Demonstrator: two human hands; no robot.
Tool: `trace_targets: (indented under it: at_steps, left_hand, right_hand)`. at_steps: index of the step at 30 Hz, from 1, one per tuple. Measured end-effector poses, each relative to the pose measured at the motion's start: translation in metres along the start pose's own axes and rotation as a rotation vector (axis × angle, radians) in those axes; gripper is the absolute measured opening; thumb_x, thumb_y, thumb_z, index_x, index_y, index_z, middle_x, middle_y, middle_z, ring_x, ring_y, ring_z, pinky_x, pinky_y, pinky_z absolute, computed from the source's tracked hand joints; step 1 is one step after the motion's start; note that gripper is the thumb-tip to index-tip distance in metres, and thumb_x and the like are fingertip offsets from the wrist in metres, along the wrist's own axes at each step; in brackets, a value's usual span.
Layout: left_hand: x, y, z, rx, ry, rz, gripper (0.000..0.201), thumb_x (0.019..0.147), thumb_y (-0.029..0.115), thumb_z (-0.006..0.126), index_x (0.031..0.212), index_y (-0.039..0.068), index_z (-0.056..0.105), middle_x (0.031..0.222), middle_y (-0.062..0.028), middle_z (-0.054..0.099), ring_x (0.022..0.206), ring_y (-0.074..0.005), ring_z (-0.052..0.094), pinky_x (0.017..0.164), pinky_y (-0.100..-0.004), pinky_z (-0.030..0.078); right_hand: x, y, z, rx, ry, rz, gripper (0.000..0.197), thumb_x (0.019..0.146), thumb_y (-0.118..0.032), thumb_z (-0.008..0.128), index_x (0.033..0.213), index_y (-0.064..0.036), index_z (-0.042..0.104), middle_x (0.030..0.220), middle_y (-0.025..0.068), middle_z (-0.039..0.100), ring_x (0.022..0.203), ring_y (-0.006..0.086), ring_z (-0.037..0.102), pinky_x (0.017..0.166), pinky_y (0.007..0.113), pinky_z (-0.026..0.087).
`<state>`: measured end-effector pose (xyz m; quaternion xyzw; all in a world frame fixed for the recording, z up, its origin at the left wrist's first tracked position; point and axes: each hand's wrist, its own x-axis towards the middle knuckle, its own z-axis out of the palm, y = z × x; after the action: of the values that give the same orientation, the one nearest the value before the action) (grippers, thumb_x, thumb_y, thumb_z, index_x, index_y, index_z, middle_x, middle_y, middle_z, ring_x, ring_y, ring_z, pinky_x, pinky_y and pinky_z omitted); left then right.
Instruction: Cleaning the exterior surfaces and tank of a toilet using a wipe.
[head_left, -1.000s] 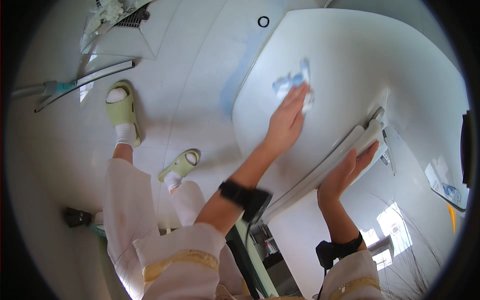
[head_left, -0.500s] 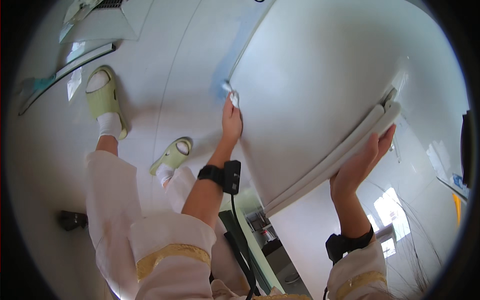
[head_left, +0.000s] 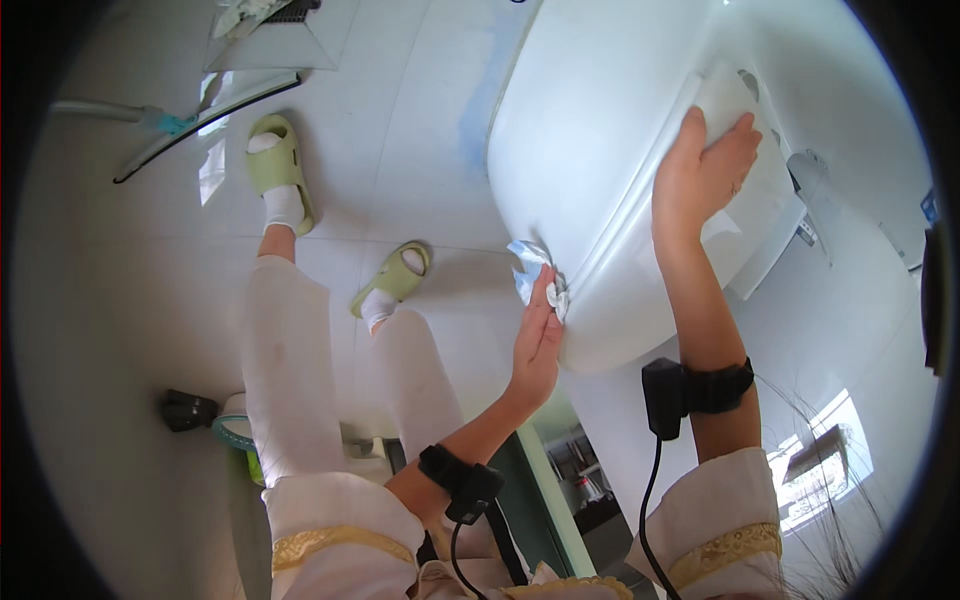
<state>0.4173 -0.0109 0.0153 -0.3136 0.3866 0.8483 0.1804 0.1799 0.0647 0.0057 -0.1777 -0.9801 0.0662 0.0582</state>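
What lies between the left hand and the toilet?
In the head view, a crumpled blue-and-white wipe lies between the left hand and the toilet.

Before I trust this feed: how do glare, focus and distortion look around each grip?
Head view: left grip and white-blue wad look fairly sharp, right grip too; bright glare patch at lower right; squeegee blade bows, probably fisheye distortion; corners black.

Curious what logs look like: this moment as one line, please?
Left hand: holds wipe against white toilet | Right hand: on toilet lid | Floor: squeegee
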Motion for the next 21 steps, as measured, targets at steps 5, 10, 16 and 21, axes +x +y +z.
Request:
trace_targets:
  at_steps: [5,10,16,21]
  left_hand:
    - [0.029,-0.023,-0.019,0.066,-0.040,-0.050,0.048,0.102,0.013,0.032,0.146,-0.003,0.025,0.150,-0.0126,0.030,0.139,-0.0220,0.027,0.113,-0.0317,0.017]
    - [0.119,-0.079,-0.056,-0.224,0.063,-0.334,0.041,0.102,0.016,0.031,0.138,-0.001,0.037,0.139,-0.0128,0.043,0.128,-0.0204,0.042,0.107,-0.0307,0.031]
    - [0.173,-0.103,-0.094,-0.254,0.144,-0.545,0.030,0.103,0.024,0.032,0.119,0.006,0.050,0.115,-0.0048,0.059,0.101,-0.0140,0.058,0.086,-0.0322,0.047]
    - [0.094,-0.073,-0.042,-0.262,0.081,-0.534,0.034,0.101,0.019,0.036,0.131,0.004,0.044,0.125,-0.0059,0.055,0.112,-0.0164,0.053,0.096,-0.0309,0.042]
  right_hand:
    - [0.000,-0.004,0.000,-0.038,0.022,0.008,0.077,0.088,-0.044,0.048,0.144,0.0030,0.025,0.150,0.0316,0.017,0.141,0.0474,0.011,0.112,0.058,0.009]
    - [-0.003,-0.004,0.006,-0.085,0.045,-0.017,0.078,0.087,-0.046,0.048,0.144,0.0020,0.026,0.149,0.0303,0.020,0.140,0.0467,0.014,0.112,0.058,0.009]
    - [-0.006,-0.012,0.008,0.023,0.107,0.011,0.075,0.086,-0.046,0.051,0.141,0.0023,0.034,0.147,0.0215,0.031,0.137,0.0368,0.028,0.111,0.045,0.022]
    - [0.007,0.011,0.000,0.007,0.164,-0.082,0.068,0.087,-0.041,0.052,0.136,0.0049,0.041,0.139,0.0203,0.042,0.130,0.0348,0.038,0.109,0.044,0.027]
